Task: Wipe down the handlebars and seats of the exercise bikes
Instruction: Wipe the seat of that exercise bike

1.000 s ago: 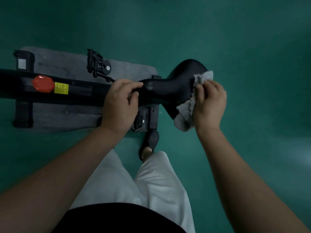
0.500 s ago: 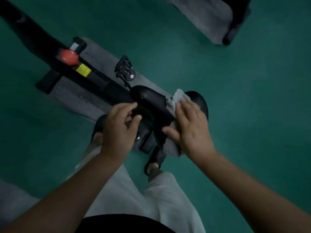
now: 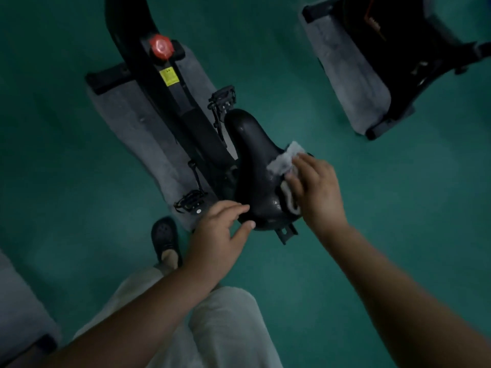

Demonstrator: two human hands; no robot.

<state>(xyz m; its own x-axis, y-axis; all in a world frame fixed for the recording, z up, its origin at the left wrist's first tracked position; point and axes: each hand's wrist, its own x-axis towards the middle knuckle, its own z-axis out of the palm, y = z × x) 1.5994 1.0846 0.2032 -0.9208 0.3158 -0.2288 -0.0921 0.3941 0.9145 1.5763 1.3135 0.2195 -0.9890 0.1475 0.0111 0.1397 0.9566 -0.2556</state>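
Fingers (image 3: 300,168) of the right hand (image 3: 317,192) lie spread and fairly straight over a pale cloth (image 3: 283,162), pressing it flat against the right rear flank of the black seat (image 3: 255,166). One fold of the cloth sticks out above the fingertips and another curls out beneath the palm, near the seat's back edge. A second ago the same hand had the cloth bunched in a curled grip at the seat's wide end; it has since flattened out and swept across the top, and a wet sheen shows on the saddle beside it. The left hand (image 3: 220,229) has let go of the seat's narrow nose, which it was holding a second ago, and now hovers relaxed and holding nothing at the seat's rear left edge, thumb and forefinger just touching or nearly touching the rim; which of the two cannot be told.

The view has also swung, so the frame (image 3: 170,83) with its red knob (image 3: 160,46) and yellow label (image 3: 168,77) now runs away up the picture, on a grey mat (image 3: 127,115) over the green floor (image 3: 292,75). A second bike (image 3: 393,49) stands on its own mat at upper right.

Judged from this, the seat of this bike is largely wiped, with perhaps the rear rim left, and the second bike would come next.
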